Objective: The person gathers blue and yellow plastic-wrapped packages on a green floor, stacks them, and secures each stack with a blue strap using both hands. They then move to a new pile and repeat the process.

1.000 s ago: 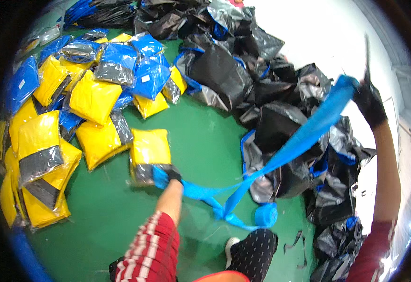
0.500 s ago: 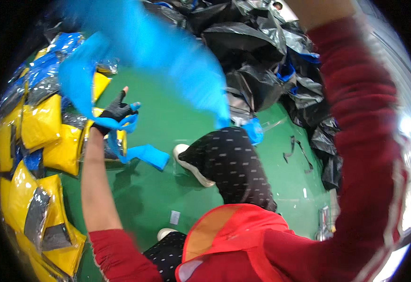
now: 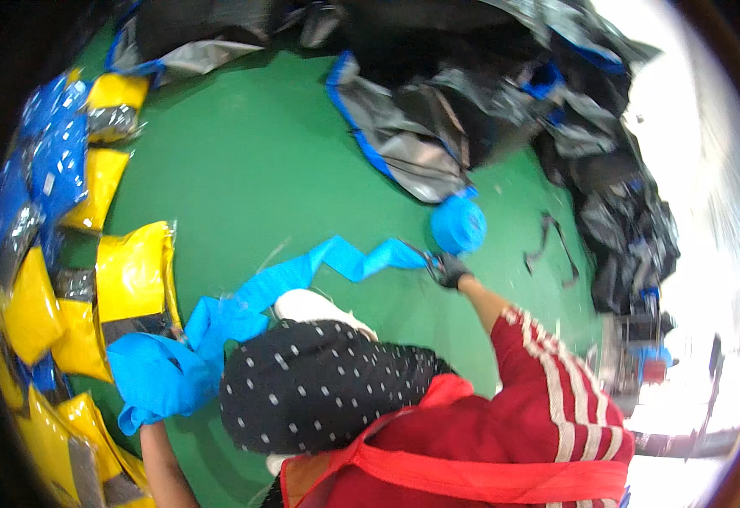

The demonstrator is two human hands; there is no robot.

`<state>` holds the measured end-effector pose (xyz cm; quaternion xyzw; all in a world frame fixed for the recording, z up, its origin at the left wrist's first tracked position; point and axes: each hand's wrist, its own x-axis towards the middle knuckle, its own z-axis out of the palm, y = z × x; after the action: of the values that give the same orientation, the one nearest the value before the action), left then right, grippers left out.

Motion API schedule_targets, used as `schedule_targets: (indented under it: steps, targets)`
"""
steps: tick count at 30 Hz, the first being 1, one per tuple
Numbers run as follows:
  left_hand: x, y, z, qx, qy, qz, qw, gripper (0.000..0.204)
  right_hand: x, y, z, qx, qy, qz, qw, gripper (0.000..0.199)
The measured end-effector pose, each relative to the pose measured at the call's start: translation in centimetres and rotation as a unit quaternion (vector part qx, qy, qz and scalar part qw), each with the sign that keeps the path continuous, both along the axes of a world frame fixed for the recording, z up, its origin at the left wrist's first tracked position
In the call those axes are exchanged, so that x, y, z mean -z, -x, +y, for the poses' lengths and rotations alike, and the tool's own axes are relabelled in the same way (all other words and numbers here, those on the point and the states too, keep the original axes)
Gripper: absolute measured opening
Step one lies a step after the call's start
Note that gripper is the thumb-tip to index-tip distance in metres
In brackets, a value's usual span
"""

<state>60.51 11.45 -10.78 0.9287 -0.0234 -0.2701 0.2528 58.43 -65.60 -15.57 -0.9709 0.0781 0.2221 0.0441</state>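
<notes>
A long blue plastic strip [image 3: 302, 273] runs across the green floor [image 3: 260, 161] from a blue roll [image 3: 459, 224] to a bunched blue wad [image 3: 160, 379] at the lower left. My left hand is buried in that wad and grips it; only its forearm [image 3: 160, 461] shows. My right hand [image 3: 449, 271], in a black glove, is at the strip's end beside the roll. It holds what look like dark scissors [image 3: 425, 256] against the strip.
Yellow, blue and grey packets [image 3: 128, 271] lie stacked along the left. A heap of black and grey bags [image 3: 437, 118] fills the top and right. A black strap [image 3: 552, 241] lies on the floor. My dotted knee [image 3: 319, 385] and white shoe [image 3: 315, 305] sit between my hands.
My right hand has come down from holding the strip high to the roll on the floor. My left hand has gathered the blue film into a wad at the lower left.
</notes>
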Motion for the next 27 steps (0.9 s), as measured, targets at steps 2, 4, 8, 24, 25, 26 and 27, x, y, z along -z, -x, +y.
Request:
schedule_targets:
  steps: [2,4,8,24,25,26,27]
  targets:
    - [1.6,3.7,2.3,-0.045,-0.050,0.066,0.996,0.042,2.7,0.9,0.4,0.124,-0.027,-0.010,0.992,0.051]
    - [2.1,7.7,4.5,-0.086,-0.097,0.131,0.983,0.039,3.4,0.1,1.9,0.197,-0.015,-0.089,0.976,0.046]
    - [0.0,13.1,8.8,-0.152,-0.154,0.218,0.952,0.035,2.7,-5.9,3.5,0.271,0.006,-0.112,0.956,0.036]
    - [-31.3,27.6,7.9,-0.345,-0.438,-0.075,0.827,0.060,-33.1,-77.7,19.3,-0.197,0.037,-0.378,0.904,0.035]
    - [-31.5,28.7,6.5,-0.320,-0.468,0.019,0.824,0.062,-32.0,-78.9,19.8,-0.194,0.025,-0.358,0.913,0.034]
    - [-31.4,30.0,5.4,-0.286,-0.501,0.090,0.812,0.063,-31.0,-80.0,20.5,-0.195,0.008,-0.345,0.918,0.034]
    - [-31.0,30.9,4.9,-0.237,-0.502,0.119,0.823,0.057,-30.4,-80.6,21.7,-0.195,-0.013,-0.329,0.924,0.033]
